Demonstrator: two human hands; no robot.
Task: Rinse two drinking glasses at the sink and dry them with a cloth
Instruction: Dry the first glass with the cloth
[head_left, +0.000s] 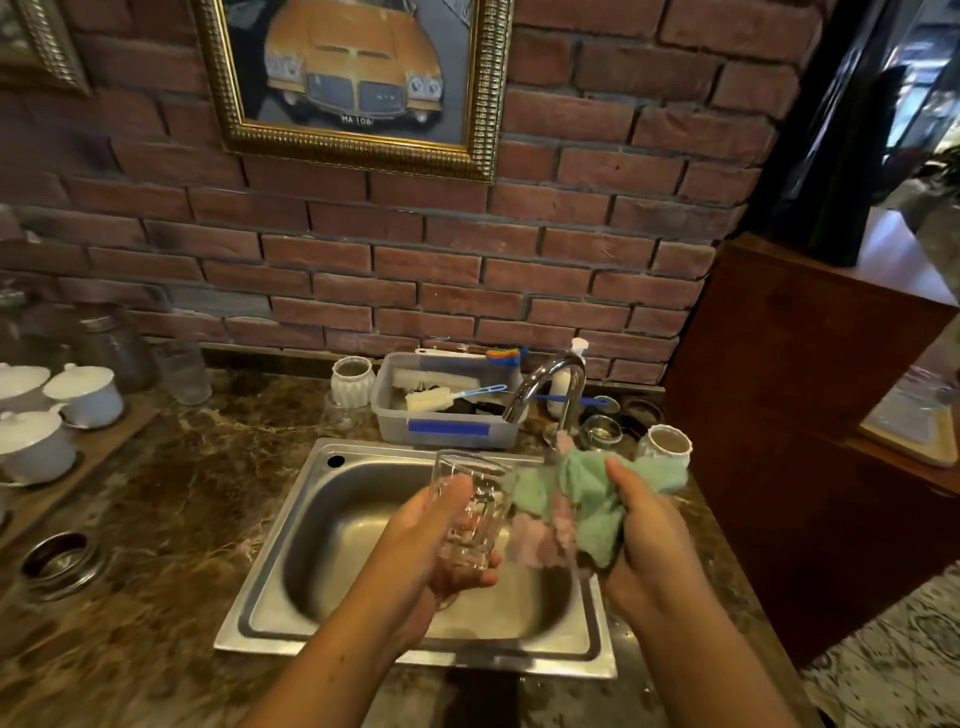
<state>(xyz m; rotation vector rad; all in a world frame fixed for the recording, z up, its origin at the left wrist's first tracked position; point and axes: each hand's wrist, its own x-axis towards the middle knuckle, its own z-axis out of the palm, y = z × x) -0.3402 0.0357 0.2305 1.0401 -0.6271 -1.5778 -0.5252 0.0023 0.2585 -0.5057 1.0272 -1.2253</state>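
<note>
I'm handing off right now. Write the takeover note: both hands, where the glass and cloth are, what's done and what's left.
Left hand: gripping a clear faceted drinking glass above the steel sink, tilted, mouth toward the wall.
Right hand: holding a bunched green and pink cloth right beside the glass.
Faucet: no stream visible.
Done: this glass appears rinsed; drying looks about to begin.
Left: wipe this glass and set it down, then rinse and dry the second. One candidate, a clear glass, stands on the counter at the left; I can't confirm it's the one.
</note>
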